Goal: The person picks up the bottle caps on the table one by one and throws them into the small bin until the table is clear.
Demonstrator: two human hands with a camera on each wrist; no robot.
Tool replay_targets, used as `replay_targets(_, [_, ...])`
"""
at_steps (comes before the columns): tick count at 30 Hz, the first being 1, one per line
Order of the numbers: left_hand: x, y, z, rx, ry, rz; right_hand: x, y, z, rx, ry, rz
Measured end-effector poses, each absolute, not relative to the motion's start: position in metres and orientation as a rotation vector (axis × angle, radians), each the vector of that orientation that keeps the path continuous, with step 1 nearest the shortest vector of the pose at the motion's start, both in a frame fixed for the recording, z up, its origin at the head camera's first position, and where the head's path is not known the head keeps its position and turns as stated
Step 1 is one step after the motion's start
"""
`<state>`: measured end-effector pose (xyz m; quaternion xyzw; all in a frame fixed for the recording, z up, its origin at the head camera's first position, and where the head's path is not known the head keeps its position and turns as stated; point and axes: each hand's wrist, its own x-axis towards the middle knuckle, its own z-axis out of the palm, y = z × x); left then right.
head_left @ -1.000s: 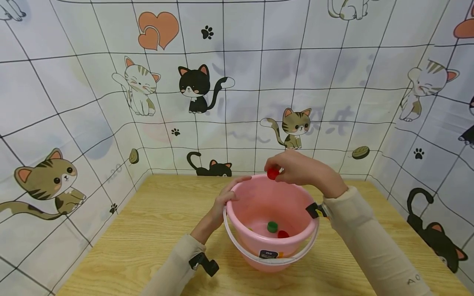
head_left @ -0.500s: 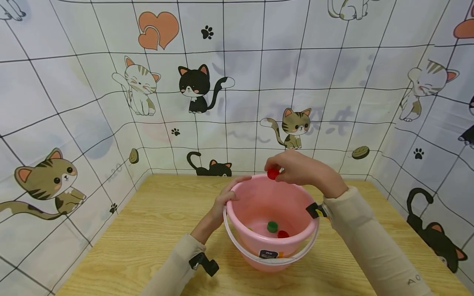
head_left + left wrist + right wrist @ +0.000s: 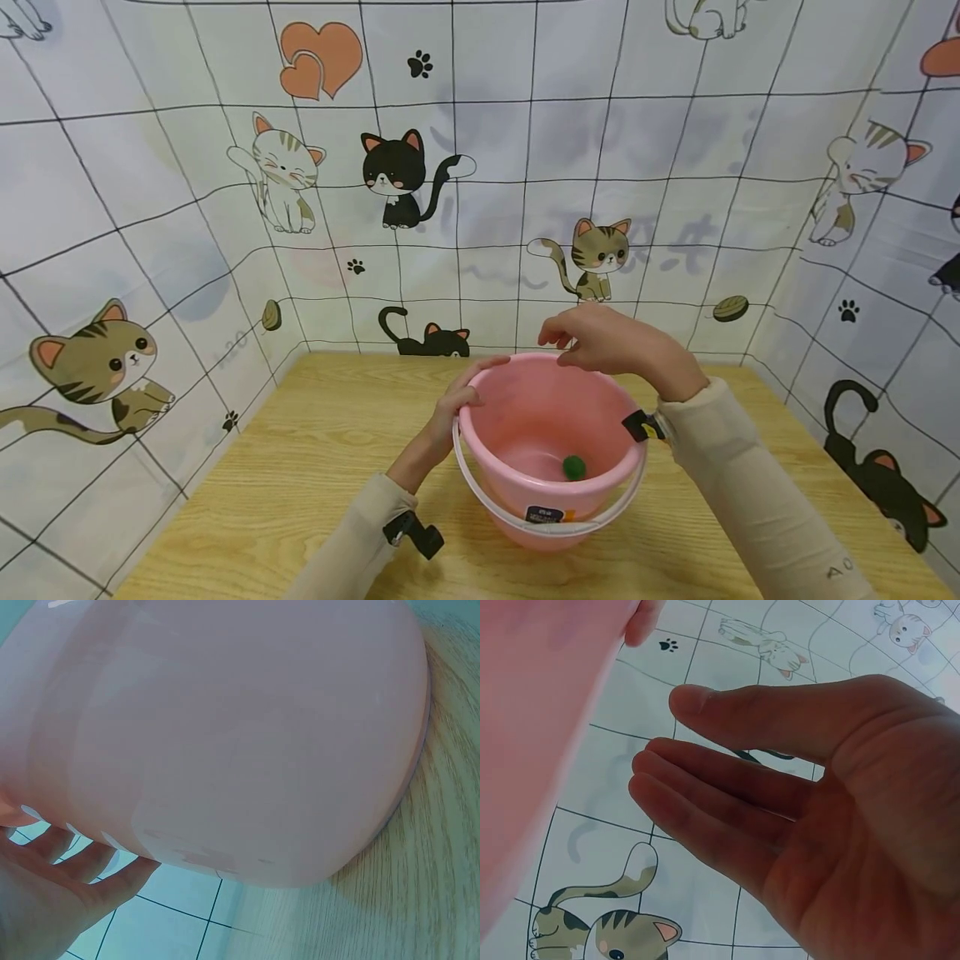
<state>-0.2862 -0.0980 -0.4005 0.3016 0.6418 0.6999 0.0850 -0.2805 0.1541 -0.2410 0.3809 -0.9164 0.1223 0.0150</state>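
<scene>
A pink plastic bucket (image 3: 555, 392) stands on the table, its white handle (image 3: 525, 525) hanging down at the front. My left hand (image 3: 448, 410) grips its left rim, thumb over the inside. In the left wrist view, the fingers (image 3: 112, 889) of that hand lie against the outer wall. My right hand (image 3: 607, 340) hovers over the far right rim, holding nothing. Its fingers (image 3: 705, 814) and thumb are apart in the right wrist view. Low inside the bucket lies a small green round piece (image 3: 573, 467), perhaps a bottle cap. The near wall hides part of the bottom.
The wooden table (image 3: 330, 433) reaches back to a wall covering (image 3: 487, 208) printed with cats and grid lines. Similar covering rises at both sides. A small black device (image 3: 414, 535) is strapped to the left sleeve, and another (image 3: 642, 426) to the right one.
My right hand has let go of the small red round piece, which is out of sight now. Inside the bucket the green piece has shifted right, and the other red one no longer shows.
</scene>
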Motion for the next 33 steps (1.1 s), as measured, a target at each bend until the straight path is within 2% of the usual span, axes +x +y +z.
replay_targets(16, [-0.288,-0.1,-0.401,0.914,1.897,2.091,-0.278,0.179,-0.244,1.121,-2.839,0.448])
replay_targets(33, [-0.288,-0.099,-0.401,0.904,1.884,2.101,-0.279,0.204,-0.268,0.981,-2.791,0.527])
